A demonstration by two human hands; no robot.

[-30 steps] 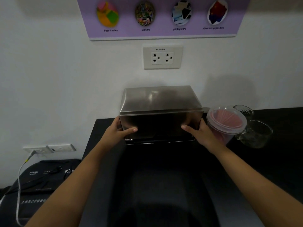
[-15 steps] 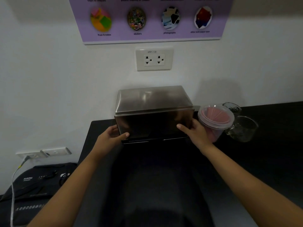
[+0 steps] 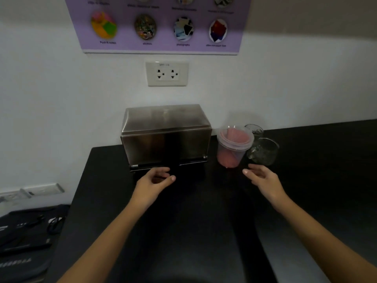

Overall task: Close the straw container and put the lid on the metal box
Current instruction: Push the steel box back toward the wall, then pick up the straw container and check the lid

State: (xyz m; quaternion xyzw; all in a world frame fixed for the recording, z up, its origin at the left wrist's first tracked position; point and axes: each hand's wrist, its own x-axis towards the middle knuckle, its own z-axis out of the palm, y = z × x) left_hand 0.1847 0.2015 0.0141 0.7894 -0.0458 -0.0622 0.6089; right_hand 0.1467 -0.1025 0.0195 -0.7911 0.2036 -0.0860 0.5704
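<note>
Near the metal box (image 3: 166, 139) both hands hover empty – left hand (image 3: 152, 183) loosely curled, right hand (image 3: 263, 178) open – a careless reach could topple the straw container (image 3: 233, 148)

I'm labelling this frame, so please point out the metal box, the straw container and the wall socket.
metal box (image 3: 166, 147): head view, on its shiny front panel.
straw container (image 3: 231, 155): head view, on its clear side wall.
wall socket (image 3: 167, 74): head view, on its white faceplate.
</note>
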